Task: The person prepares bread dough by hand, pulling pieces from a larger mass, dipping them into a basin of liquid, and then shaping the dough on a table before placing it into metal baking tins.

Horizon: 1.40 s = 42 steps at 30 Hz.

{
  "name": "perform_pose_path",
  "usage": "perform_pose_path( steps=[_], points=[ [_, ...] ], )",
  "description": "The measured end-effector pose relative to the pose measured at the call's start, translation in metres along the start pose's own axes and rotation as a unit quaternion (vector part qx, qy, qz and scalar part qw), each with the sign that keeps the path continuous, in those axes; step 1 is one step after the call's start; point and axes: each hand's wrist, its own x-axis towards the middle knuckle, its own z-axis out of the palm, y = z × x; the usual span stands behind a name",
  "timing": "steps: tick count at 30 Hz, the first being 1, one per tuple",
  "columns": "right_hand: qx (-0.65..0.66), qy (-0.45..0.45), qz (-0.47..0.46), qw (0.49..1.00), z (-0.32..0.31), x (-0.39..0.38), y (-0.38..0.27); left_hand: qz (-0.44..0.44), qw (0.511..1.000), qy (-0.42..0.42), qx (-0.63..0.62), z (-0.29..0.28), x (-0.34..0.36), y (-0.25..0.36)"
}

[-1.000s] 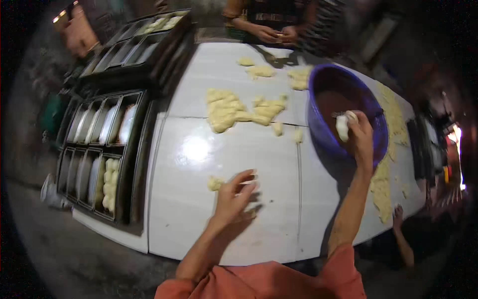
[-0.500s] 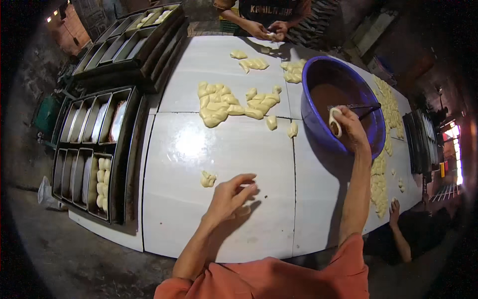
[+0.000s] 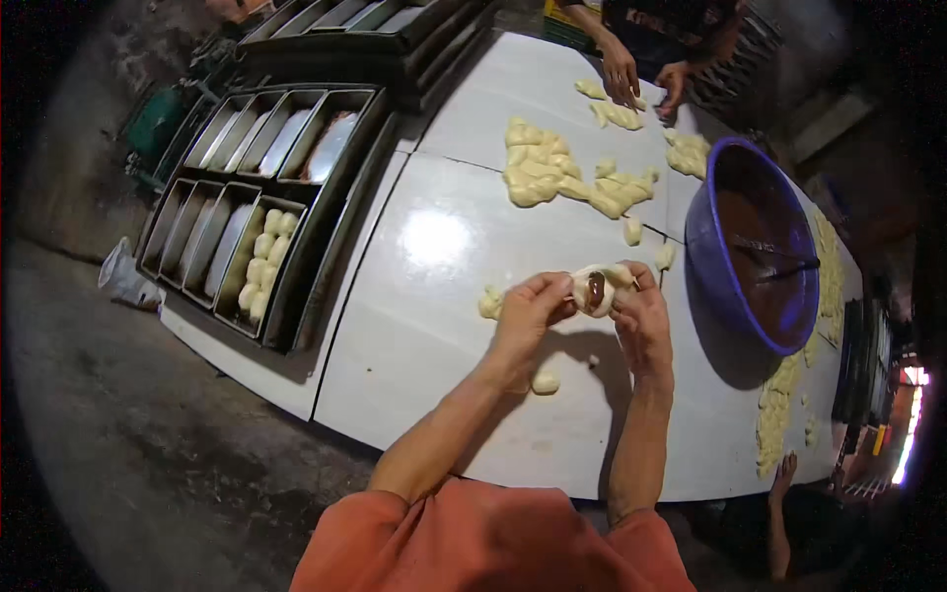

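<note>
Between both hands I hold a flattened piece of dough point(image 3: 582, 275) above the table, a dab of brown filling point(image 3: 595, 292) at its middle. My left hand point(image 3: 534, 314) pinches the left edge; my right hand point(image 3: 645, 318) grips the right edge. Below them a small dough piece point(image 3: 545, 382) lies on the white table point(image 3: 395, 365), and another dough lump point(image 3: 490, 303) sits just left of my left hand. To the right stands a purple basin point(image 3: 702, 232) of brown filling, with a dark stick-like tool point(image 3: 789, 267) in it.
Baking tins point(image 3: 212, 237) stand at the left, one compartment filled with dough balls point(image 3: 264, 259). Dough pieces point(image 3: 538, 163) lie farther back and along the right side. Across the table a co-worker's hands point(image 3: 619, 71) handle dough; another person's hand point(image 3: 784, 477) rests at the right edge.
My right hand has come from over the basin to the middle, bringing the dough, now with filling showing. My left hand has risen and taken its other edge. The view has shifted.
</note>
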Motion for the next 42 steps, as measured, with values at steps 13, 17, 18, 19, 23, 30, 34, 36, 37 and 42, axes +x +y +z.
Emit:
perform_pose_path(
  steps=[13, 17, 18, 19, 23, 30, 34, 36, 37, 42],
  points=[
    [-0.366, 0.106, -0.189, 0.905, 0.053, -0.004, 0.06, 0.079, 0.99, 0.03, 0.113, -0.023, -0.006, 0.016],
    [-0.14, 0.133, 0.027, 0.981, 0.068, -0.011, 0.045, 0.006, 0.991, 0.0, 0.132, -0.029, 0.001, 0.037],
    [-0.139, 0.133, 0.026, 0.981, 0.065, -0.014, 0.044, -0.015, 0.988, -0.008, 0.154, -0.031, 0.001, 0.041],
    [-0.21, 0.067, -0.039, 0.975, 0.059, -0.018, 0.044, -0.011, 0.987, -0.001, 0.159, -0.031, 0.0, 0.043],
    [-0.309, -0.005, -0.154, 0.939, 0.045, -0.018, 0.05, 0.003, 0.987, -0.028, 0.158, -0.029, -0.008, 0.045],
    [-0.177, 0.145, -0.202, 0.952, 0.07, -0.021, 0.053, 0.051, 0.972, -0.088, 0.211, -0.032, -0.018, 0.039],
    [-0.261, 0.131, -0.24, 0.926, 0.044, -0.017, 0.071, 0.021, 0.97, -0.098, 0.22, -0.023, -0.026, 0.037],
    [-0.344, 0.11, -0.223, 0.905, 0.036, -0.021, 0.069, -0.017, 0.964, -0.101, 0.244, -0.019, -0.034, 0.041],
    [-0.325, 0.124, -0.095, 0.933, 0.028, -0.02, 0.07, 0.002, 0.957, -0.103, 0.271, -0.027, -0.028, 0.034],
    [-0.266, 0.101, -0.081, 0.955, 0.06, -0.048, 0.043, -0.011, 0.979, -0.064, 0.194, -0.044, -0.026, 0.013]
  ],
)
